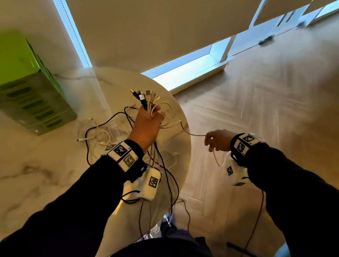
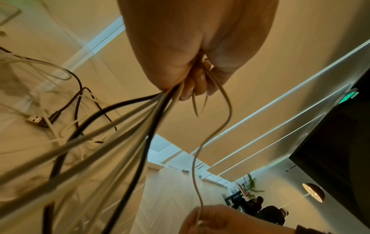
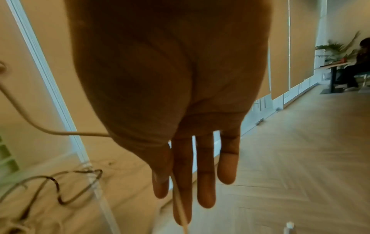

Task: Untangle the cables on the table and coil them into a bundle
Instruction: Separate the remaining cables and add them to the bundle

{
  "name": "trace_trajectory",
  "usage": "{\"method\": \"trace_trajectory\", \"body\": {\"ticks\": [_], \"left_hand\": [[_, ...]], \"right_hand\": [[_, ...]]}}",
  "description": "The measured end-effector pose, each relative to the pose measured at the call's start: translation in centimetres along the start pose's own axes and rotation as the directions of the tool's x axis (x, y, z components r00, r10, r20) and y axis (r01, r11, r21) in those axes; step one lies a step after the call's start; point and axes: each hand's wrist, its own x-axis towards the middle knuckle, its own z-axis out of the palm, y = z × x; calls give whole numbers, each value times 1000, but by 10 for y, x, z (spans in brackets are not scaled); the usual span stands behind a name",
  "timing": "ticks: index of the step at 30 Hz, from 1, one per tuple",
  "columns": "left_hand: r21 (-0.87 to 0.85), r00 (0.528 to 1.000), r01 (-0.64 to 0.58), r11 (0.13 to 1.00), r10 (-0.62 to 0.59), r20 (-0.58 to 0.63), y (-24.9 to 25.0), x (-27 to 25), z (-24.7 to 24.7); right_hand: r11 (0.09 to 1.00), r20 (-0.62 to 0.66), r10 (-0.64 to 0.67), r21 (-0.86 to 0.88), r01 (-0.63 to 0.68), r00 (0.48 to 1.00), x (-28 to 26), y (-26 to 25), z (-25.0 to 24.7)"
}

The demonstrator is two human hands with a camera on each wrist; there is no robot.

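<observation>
My left hand (image 1: 149, 124) is raised over the round marble table (image 1: 30, 166) and grips a bundle of black and white cables, their plug ends (image 1: 145, 97) sticking up above the fist. In the left wrist view the strands fan out below the left hand (image 2: 192, 76). One thin white cable (image 1: 192, 134) runs from that fist to my right hand (image 1: 217, 140), which pinches it off the table's right edge. In the right wrist view this white cable (image 3: 60, 132) passes behind the right hand (image 3: 180, 158) and hangs down along the fingers. More loose cables (image 1: 101, 134) lie tangled on the table.
A green slotted box (image 1: 15, 83) stands at the table's back left. Several cables (image 1: 169, 184) dangle over the table's near edge toward the wooden floor (image 1: 268, 105). A USB plug (image 2: 35, 119) lies on the tabletop. People (image 2: 270, 212) sit far off.
</observation>
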Motion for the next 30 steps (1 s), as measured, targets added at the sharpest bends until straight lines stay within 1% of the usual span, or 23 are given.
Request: {"method": "trace_trajectory", "body": {"ticks": [1,2,3,5,7,9,10,11,13,15,16,18,20,21,22,23,24,25,26,27,28,30], "left_hand": [[17,1000,10,1000,-10,5,-4,0,2],[37,1000,12,999,-12,9,-8,0,4],[63,1000,9,998,-10,14,-11,-1,6],[118,999,5,993,-9,31,-15,-1,13],[136,999,-9,991,4,42,-16,-3,21],[132,999,-16,991,10,47,-14,-4,26],[130,999,-15,991,10,42,-15,-2,27],[124,999,-16,992,13,32,-16,-1,26],[121,1000,-21,992,20,7,-18,2,22],[120,1000,-7,993,9,-12,-20,7,15],[116,1000,5,993,-2,-25,-23,10,11],[98,998,22,995,-16,-57,-27,14,4],[68,995,37,997,-31,-90,-29,17,-3],[26,994,49,998,-46,-98,-28,17,-6],[-34,994,56,998,-58,-91,-28,17,-8],[-90,995,58,994,-65,-73,-25,16,-10],[-126,995,64,990,-72,-65,-23,15,-11],[-146,996,67,987,-76,-51,-20,13,-11],[-162,997,61,985,-68,-37,-17,10,-12],[-178,998,55,983,-60,-22,-14,8,-11],[-192,999,50,980,-52,-8,-10,5,-10],[-195,999,49,980,-48,9,-8,3,-9]], "right_hand": [[996,25,24,-90,-22,999,-2,7,4],[987,34,12,-160,-6,999,-4,9,7],[984,46,-49,-170,56,998,-7,7,9],[971,34,-223,-82,225,974,-14,-10,13],[919,1,-390,53,390,921,-20,-38,15],[857,3,-488,195,478,873,-25,-66,16],[835,1,-513,232,499,858,-27,-78,16],[823,-13,-533,224,522,846,-31,-88,15],[813,-61,-565,131,567,823,-34,-95,12],[820,-116,-561,56,570,819,-37,-95,7],[824,-150,-553,47,565,819,-39,-93,3],[856,-210,-500,30,516,841,-39,-83,-6],[904,-244,-418,-10,428,875,-33,-64,-13],[931,-243,-362,-35,364,900,-25,-49,-14],[961,-224,-278,-56,272,934,-14,-30,-13],[984,-171,-167,-81,155,971,-4,-15,-11],[993,-102,-57,-111,46,993,4,-4,-8],[993,-46,14,-113,-19,999,9,1,-5],[996,-16,28,-82,-29,999,10,-3,-4],[1000,-13,-2,-12,1,1000,8,-12,-3],[996,-33,-63,67,65,997,4,-26,-3],[953,-68,-217,203,226,974,-6,-62,-2]]}}
